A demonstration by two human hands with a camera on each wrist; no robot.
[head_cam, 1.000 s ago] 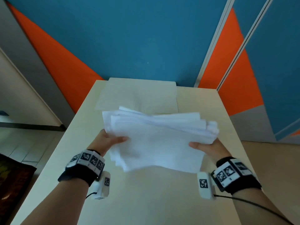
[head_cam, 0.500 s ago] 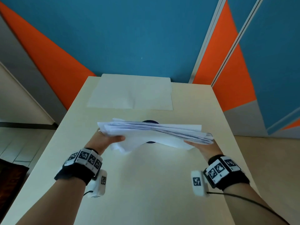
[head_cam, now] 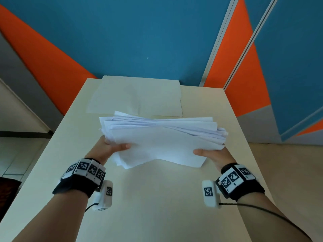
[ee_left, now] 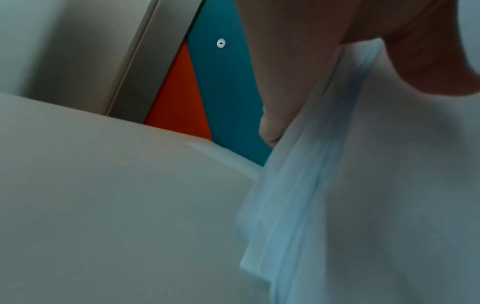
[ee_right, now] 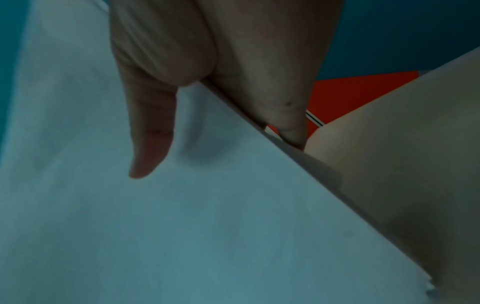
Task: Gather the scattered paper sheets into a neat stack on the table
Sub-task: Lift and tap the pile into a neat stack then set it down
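A loose bundle of white paper sheets [head_cam: 162, 137] hangs in the air over the middle of the beige table [head_cam: 157, 206], its edges uneven and fanned at both ends. My left hand [head_cam: 111, 147] grips the bundle's left end, thumb on top and fingers underneath. My right hand [head_cam: 211, 153] grips the right end the same way. In the left wrist view the sheets' [ee_left: 337, 185] ragged edges run past my left hand [ee_left: 350, 61]. In the right wrist view my right hand [ee_right: 197, 86] lays its thumb flat on the top sheet [ee_right: 155, 226].
A pale open folder [head_cam: 136, 96] lies flat at the table's far end against the blue and orange wall [head_cam: 139, 35]. Floor drops away on both sides of the table. Wrist cameras and a black cable [head_cam: 262, 212] hang below my forearms.
The bundle was tipped nearly edge-on half a second ago; it is now tilted back so that its top face shows, held slightly nearer to me. Both hands keep their grip.
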